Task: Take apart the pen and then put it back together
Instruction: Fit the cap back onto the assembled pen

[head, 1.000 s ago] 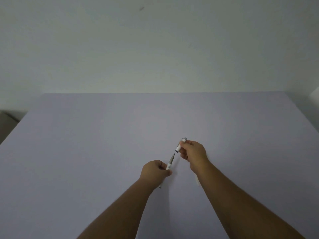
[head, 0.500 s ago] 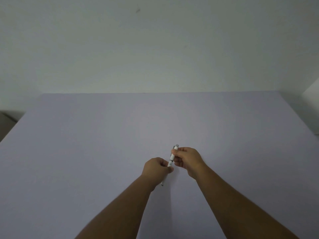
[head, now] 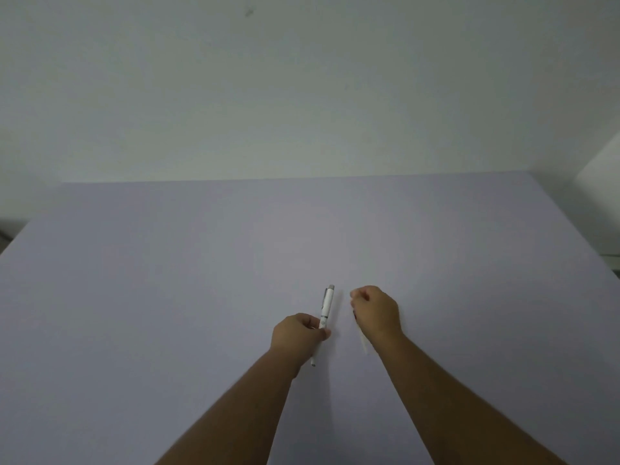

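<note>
My left hand [head: 298,333] grips a white pen [head: 326,308] around its lower half. The pen slants up and away, its grey button end and clip uppermost, and its tip pokes out below my fist. My right hand [head: 375,312] hovers a short way to the right of the pen without touching it, fingers curled with nothing seen between the fingertips. A thin white piece [head: 363,344] with a dark end shows under that hand's left edge. It is partly hidden, and I cannot tell whether it lies on the table or is held.
A wide lilac table [head: 201,280] spreads out under both arms, backed by a plain pale wall. A white block [head: 600,209] stands beyond the table's far right corner.
My right hand pushed the upper section down onto the pen, then let go and moved off to the right. My left hand kept its hold on the pen.
</note>
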